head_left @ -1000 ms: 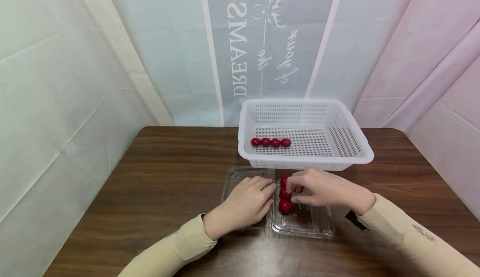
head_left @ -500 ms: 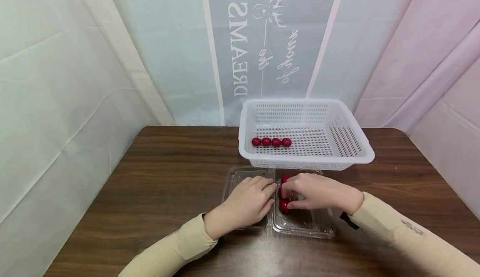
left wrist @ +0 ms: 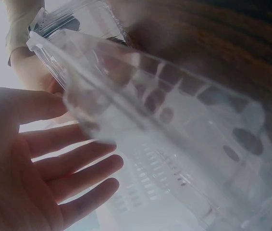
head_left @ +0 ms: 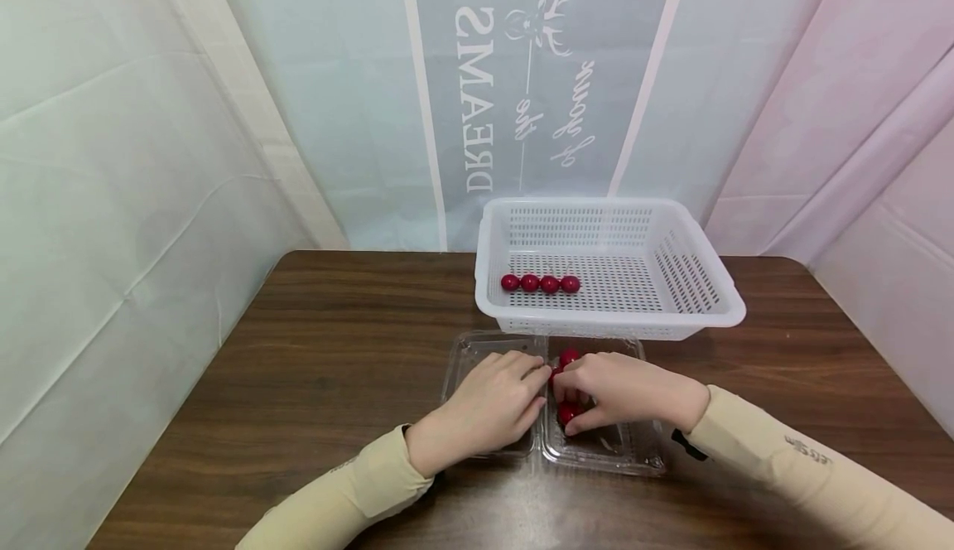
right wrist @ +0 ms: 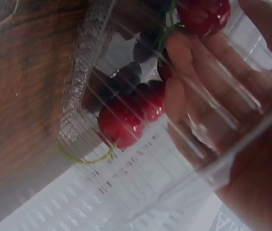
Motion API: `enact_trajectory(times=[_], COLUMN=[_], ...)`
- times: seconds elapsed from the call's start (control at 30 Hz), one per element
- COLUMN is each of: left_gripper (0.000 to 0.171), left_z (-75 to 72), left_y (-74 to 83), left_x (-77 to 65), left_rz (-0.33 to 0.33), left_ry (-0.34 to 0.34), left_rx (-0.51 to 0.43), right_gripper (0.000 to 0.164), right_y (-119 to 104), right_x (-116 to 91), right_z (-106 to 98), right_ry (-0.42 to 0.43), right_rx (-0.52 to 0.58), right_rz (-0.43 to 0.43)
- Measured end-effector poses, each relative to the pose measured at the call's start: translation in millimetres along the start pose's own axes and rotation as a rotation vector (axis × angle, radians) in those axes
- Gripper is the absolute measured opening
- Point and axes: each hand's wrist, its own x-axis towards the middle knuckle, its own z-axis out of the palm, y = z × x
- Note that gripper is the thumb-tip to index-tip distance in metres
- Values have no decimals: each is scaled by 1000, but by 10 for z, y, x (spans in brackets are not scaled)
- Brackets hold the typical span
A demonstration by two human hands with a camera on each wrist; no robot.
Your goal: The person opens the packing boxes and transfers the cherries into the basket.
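Note:
My right hand reaches into the right half of an open clear plastic clamshell box. Its thumb and fingers curl around a red cherry, which also shows in the right wrist view as a cherry beside the thumb. Further back in the same row lie a cherry and another one partly hidden behind the fingers. Green stems are visible in the right wrist view. My left hand rests over the box's left half, fingertips at the middle fold; in the left wrist view its fingers look fairly straight.
Behind the box stands a white perforated basket with a row of several cherries along its left side. The brown wooden table extends to both sides. A printed grey curtain hangs behind it.
My right hand has moved left and slightly toward the front of the box, and its thumb and fingers now close around the front cherry. The left hand stays put.

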Motion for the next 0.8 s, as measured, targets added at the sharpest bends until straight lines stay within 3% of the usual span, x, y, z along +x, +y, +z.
enact_trajectory(times=[0.47, 0.8], left_gripper=[33, 33], left_z=[-4, 14], left_y=[1, 0], left_x=[4, 4], left_rz=[-3, 0], left_ry=[-15, -3], left_rx=[6, 9], right_gripper=[26, 23], right_y=[7, -7], right_x=[9, -1], right_z=[57, 57], right_ry=[-30, -11], right_rx=[-2, 1], right_rz=[30, -4])
